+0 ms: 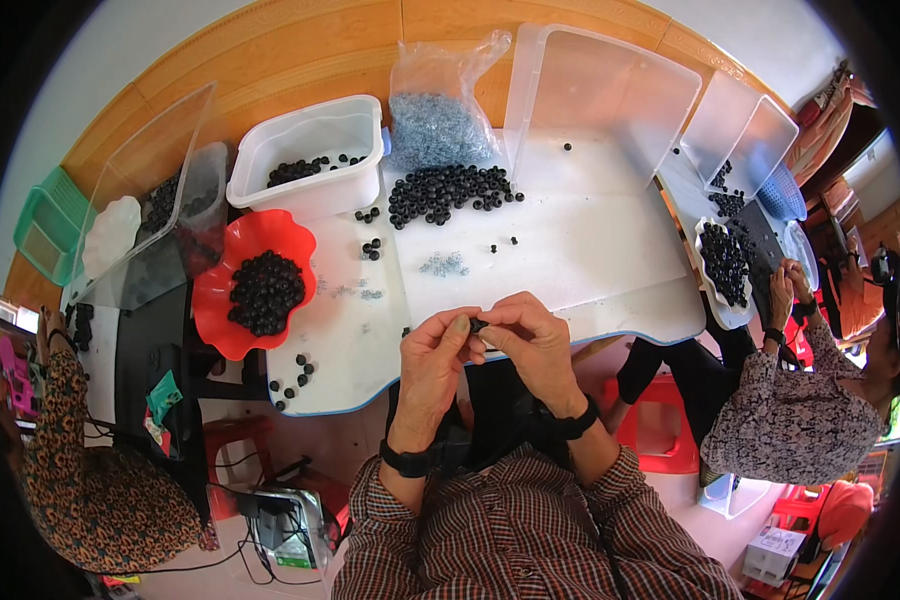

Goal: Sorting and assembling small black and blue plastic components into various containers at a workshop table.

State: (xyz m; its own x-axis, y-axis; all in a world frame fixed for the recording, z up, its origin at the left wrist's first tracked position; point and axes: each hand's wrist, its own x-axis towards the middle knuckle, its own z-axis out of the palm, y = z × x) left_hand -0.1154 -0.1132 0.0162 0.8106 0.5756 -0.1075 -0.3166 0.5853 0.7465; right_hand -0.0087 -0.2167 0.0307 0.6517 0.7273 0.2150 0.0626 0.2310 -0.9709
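Observation:
At the table's near edge, my left hand (432, 358) and my right hand (532, 350) meet fingertip to fingertip. Both pinch a small black round piece (477, 325), mostly covered by the fingers. Beyond them, a few tiny translucent bits (444, 264) lie scattered on the white tabletop (570, 255). A wide heap of black round pieces (445, 195) sits farther back. To my left, a red scalloped bowl (215, 305) holds many more such pieces. Several loose black pieces (303, 370) rest near the table's left front corner.
At the back stand a white tub (305, 205) with black pieces and a bag of small translucent parts (440, 130). See-through plastic panels (610, 100) rise behind. One person (800, 400) works on the right, another (100, 480) on the left. A red stool (660, 425) stands below.

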